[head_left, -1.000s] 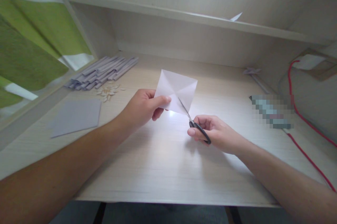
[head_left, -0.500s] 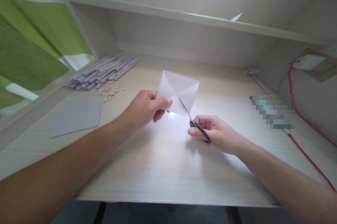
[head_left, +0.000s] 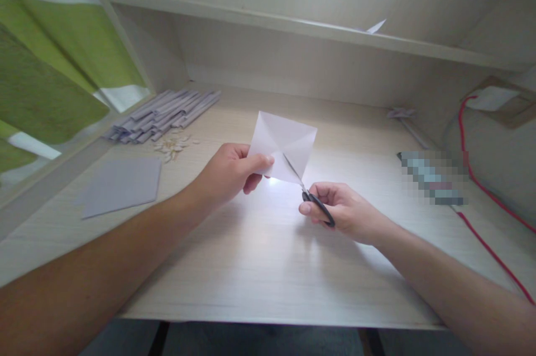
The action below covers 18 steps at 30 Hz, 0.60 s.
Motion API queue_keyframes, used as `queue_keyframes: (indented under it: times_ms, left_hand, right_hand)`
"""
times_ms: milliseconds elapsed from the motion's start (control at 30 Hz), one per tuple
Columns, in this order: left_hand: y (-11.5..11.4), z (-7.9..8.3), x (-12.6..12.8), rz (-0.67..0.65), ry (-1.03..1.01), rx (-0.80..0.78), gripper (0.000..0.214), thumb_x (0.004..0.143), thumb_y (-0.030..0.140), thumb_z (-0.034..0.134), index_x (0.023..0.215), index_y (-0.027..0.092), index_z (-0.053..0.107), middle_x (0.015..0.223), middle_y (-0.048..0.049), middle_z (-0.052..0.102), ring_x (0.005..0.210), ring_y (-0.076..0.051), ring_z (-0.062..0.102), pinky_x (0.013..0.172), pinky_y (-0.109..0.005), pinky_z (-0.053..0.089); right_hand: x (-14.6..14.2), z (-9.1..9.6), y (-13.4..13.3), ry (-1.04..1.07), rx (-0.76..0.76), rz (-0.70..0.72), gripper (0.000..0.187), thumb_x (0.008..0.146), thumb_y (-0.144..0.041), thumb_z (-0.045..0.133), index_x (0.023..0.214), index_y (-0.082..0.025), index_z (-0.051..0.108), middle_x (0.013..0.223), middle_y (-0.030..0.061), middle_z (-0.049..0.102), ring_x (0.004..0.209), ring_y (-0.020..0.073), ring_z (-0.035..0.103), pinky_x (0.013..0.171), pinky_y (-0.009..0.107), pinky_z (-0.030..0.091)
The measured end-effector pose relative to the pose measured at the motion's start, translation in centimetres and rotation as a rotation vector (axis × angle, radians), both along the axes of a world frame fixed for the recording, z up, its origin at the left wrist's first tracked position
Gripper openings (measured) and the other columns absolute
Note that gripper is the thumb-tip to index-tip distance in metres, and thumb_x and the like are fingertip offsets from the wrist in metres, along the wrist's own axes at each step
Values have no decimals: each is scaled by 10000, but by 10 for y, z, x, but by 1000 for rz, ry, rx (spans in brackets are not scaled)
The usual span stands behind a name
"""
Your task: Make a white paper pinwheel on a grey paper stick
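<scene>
A white square paper (head_left: 281,141) with diagonal creases is held up over the middle of the desk. My left hand (head_left: 228,173) pinches its lower left corner between thumb and fingers. My right hand (head_left: 339,211) grips black-handled scissors (head_left: 312,200). Their blades reach up and left into the paper's lower right edge, along a crease toward the centre.
A light wooden desk (head_left: 251,255) with a shelf above. At the left lie a grey paper sheet (head_left: 121,184), a bundle of rolled paper sticks (head_left: 163,115) and small paper scraps (head_left: 172,145). A red cable (head_left: 486,200) and a blurred object (head_left: 433,177) are at the right.
The paper has shifted slightly right and up with my left hand. The scissors stay in the paper's lower right edge, barely moved.
</scene>
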<state>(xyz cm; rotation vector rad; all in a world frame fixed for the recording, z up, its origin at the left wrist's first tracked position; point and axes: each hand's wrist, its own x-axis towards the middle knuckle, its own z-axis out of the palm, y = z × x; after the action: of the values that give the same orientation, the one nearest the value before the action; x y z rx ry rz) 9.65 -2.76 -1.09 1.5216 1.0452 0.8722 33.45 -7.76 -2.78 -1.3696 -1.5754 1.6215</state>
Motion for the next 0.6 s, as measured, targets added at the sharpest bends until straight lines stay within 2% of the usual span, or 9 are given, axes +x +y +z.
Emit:
queue_keyframes:
  times_ms: [600]
  left_hand:
    - [0,-1,0,10,-1,12,348,852,348,645,568,153,599,428,23,491,433,-92,406,482,-267,280]
  right_hand:
    - [1,-2,1,7,16,-26,450,721,-504,853,673,-180,545,552,-55,525,474,64,379,466,249,223]
